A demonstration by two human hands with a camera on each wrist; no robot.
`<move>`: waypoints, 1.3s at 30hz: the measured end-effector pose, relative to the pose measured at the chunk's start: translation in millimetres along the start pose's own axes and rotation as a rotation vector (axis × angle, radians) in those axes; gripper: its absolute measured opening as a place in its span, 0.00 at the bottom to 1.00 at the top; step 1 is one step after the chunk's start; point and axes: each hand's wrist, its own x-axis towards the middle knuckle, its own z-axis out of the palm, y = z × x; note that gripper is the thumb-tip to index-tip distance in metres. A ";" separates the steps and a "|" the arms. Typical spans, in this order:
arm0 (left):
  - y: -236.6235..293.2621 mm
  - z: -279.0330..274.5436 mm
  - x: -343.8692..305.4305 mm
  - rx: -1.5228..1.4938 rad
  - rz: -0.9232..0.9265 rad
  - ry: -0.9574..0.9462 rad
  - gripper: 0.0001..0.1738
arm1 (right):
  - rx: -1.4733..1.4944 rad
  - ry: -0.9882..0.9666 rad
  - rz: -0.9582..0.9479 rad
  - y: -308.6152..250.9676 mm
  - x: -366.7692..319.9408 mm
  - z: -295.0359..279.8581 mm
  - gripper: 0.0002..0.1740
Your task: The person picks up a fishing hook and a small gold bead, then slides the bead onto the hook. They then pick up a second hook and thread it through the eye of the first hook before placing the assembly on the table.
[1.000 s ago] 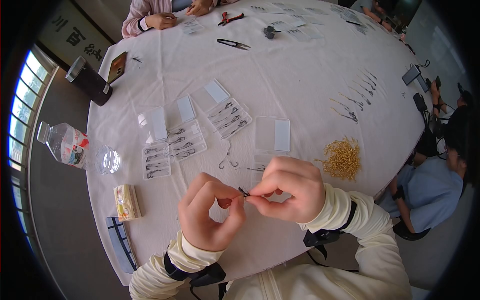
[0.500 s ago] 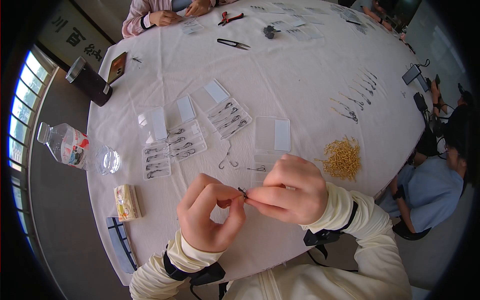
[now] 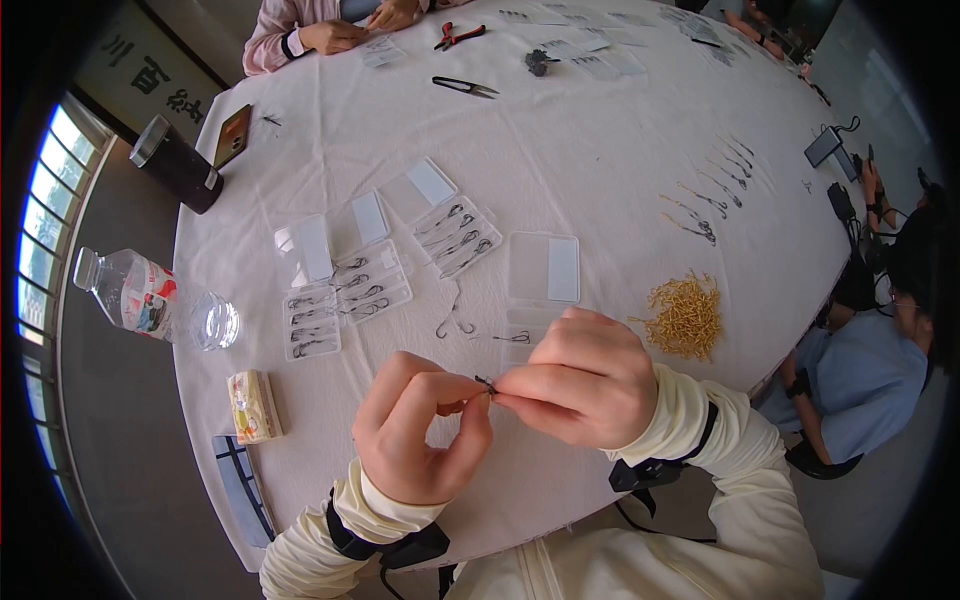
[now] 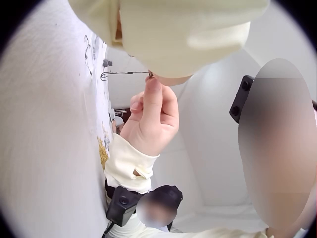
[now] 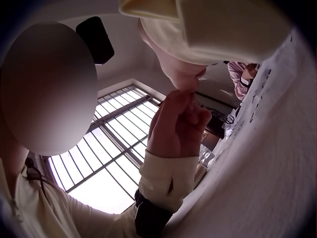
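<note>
Low over the near side of the table, my left hand (image 3: 425, 430) and right hand (image 3: 590, 385) meet fingertip to fingertip. Between them they pinch a small dark fishing hook rig (image 3: 485, 384), mostly covered by the fingers. The left wrist view shows its thin dark line (image 4: 126, 73) stretching from the right fingertips to a loop. Just beyond the right hand lies an open clear plastic box (image 3: 543, 268) with a dark hook (image 3: 513, 338) in its tray. A loose double-hook rig (image 3: 456, 322) rests on the cloth ahead of the left hand.
Open boxes of hook rigs (image 3: 458, 235) lie left of centre. Gold metal pieces (image 3: 684, 318) form a pile at right, below a row of rigs (image 3: 722, 183). A water bottle (image 3: 150, 295), tissue pack (image 3: 255, 406) and tumbler (image 3: 178, 165) line the left edge. Snips (image 3: 464, 87) lie farther back.
My right hand's fingers have drawn closer together and turned slightly, uncovering more of the hook in the box behind. The left hand keeps its pinch nearly in place.
</note>
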 end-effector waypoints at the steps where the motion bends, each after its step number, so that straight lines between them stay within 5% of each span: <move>1: 0.5 -0.1 0.2 -0.004 -0.007 -0.001 0.10 | -0.001 0.000 0.002 0.0 -0.1 0.0 0.16; 17: 1.5 -2.7 2.7 -0.014 0.021 -0.055 0.10 | 0.000 0.016 0.072 1.6 2.4 -4.6 0.09; 22: -0.4 -6.2 2.2 -0.467 -0.356 -0.154 0.01 | 0.360 -0.003 0.434 7.2 2.0 -10.5 0.08; 25: 0.2 -8.9 2.3 -0.695 -0.527 -0.114 0.05 | 0.623 -0.066 0.666 9.8 -0.2 -14.0 0.06; 26: -0.1 -9.2 2.3 -0.694 -0.525 -0.112 0.05 | 0.786 -0.130 0.821 9.9 0.5 -14.7 0.06; 36: -6.4 -7.7 -1.2 -1.009 -0.569 -0.018 0.05 | 1.031 -0.329 0.903 4.5 4.3 -4.4 0.11; 39: -5.5 -7.6 -1.8 -1.015 -0.576 -0.013 0.05 | 1.173 -0.371 1.075 3.2 2.8 -3.0 0.12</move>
